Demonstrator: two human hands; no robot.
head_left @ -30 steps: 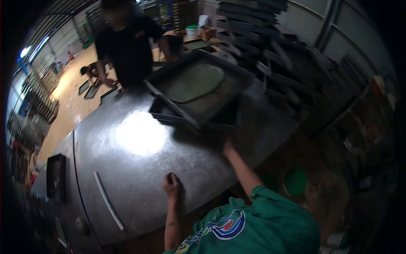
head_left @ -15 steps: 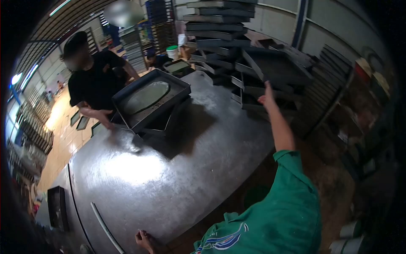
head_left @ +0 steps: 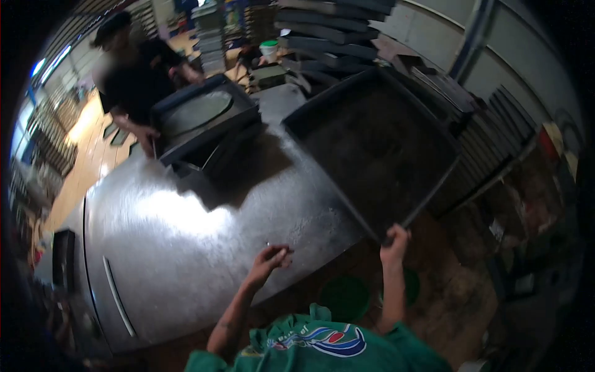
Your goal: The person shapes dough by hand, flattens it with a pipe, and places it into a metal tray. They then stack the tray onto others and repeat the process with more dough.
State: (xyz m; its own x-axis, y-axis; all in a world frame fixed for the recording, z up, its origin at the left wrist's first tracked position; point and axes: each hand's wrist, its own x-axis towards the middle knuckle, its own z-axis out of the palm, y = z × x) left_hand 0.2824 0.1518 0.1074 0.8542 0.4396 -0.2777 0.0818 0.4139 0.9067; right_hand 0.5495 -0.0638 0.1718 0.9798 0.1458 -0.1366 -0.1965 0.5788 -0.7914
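Observation:
My right hand (head_left: 395, 242) grips the near corner of a large dark square tray (head_left: 378, 142), which is tilted over the right side of the metal table. Its inside looks bare and dark. Over the table's near part is my left hand (head_left: 271, 263), with its fingers curled and pressed together; whether anything is between them is too small to tell. Across the table, a co-worker (head_left: 139, 68) has a hand at another tray (head_left: 204, 124) holding a flat, pale green round sheet. That tray rests on a further dark tray.
The metal table (head_left: 167, 266) spans the middle, with a thin pale rod (head_left: 118, 297) at its left. A tall stack of dark trays (head_left: 331, 31) rises at the back. At the far left lies a small dark tray (head_left: 64, 257). Slatted trays (head_left: 496, 130) lean at the right.
My right hand has pulled a dark tray off the right-hand stack toward me. My left hand has risen and moved inward over the table. The view has shifted.

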